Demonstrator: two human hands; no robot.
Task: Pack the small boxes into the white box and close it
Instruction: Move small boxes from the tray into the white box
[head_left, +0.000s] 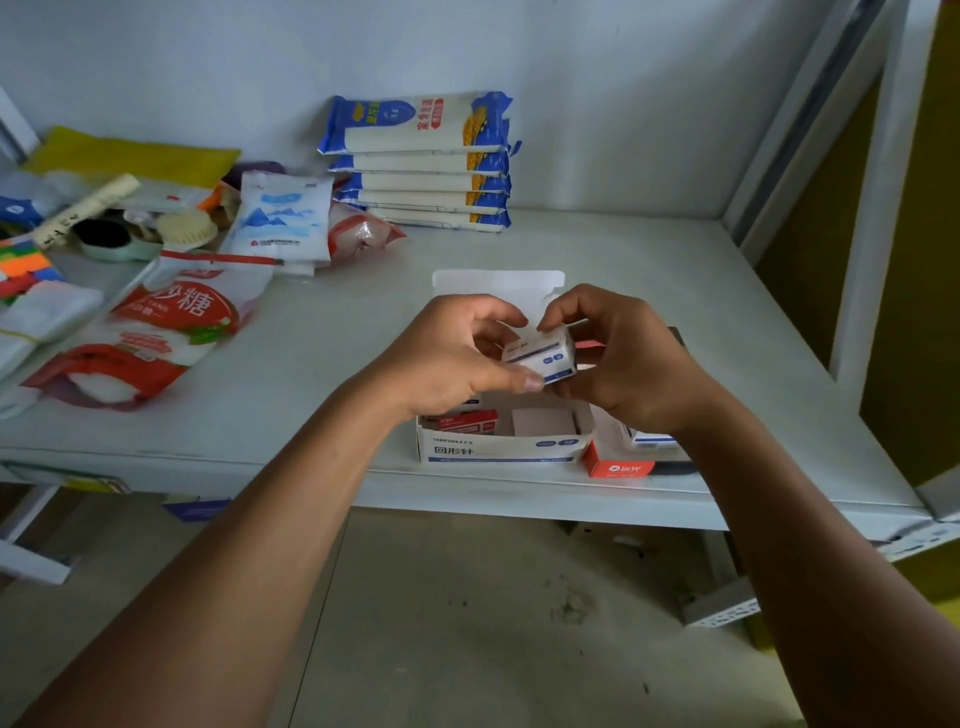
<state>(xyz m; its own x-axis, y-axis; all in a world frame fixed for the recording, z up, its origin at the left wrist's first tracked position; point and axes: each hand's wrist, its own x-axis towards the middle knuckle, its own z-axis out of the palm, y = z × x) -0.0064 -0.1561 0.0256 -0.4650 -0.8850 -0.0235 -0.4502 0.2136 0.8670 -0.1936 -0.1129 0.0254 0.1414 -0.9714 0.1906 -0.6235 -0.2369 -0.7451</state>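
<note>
Small blue-white box (540, 358) clamped in the grip of both hands, left hand (452, 358) and right hand (623, 358), above open white box (501, 449). To be squared, then lowered into the free slot beside red box (460, 420).

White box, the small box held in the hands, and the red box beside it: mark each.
white box (501, 451), head view, front wall with blue print.
small box (543, 358), head view, its blue-and-white face.
red box (621, 467), head view, its front end.

A white small box (540, 358) with blue print, above the white box (501, 449) lettered blue; beside it, a red-orange box (618, 467).
</note>
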